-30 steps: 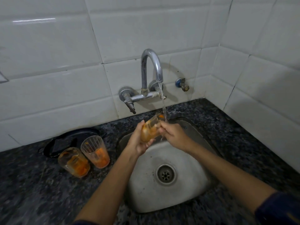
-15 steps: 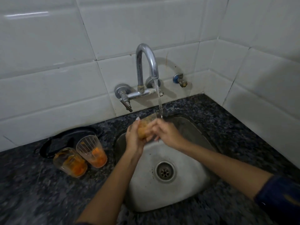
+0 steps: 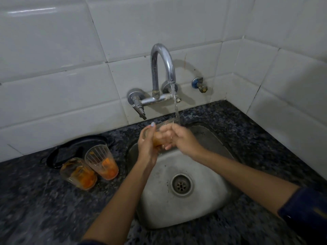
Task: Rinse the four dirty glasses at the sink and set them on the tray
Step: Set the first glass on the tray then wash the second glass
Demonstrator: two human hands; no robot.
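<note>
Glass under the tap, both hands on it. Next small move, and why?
Probably tip the glass mouth further into the stream and keep rubbing. Orange residue still shows inside it; the left hand cups it, the right hand works at its rim. Two dirty glasses wait beside the dark tray.

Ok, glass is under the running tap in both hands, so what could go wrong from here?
1. The glass, wet, held by the left hand and right hand, could slip into the steel sink.
2. The two dirty glasses stand touching near the sink's edge; a left elbow could knock them.
3. Orange residue still shows inside the held glass, so it may reach the tray unclean.
</note>
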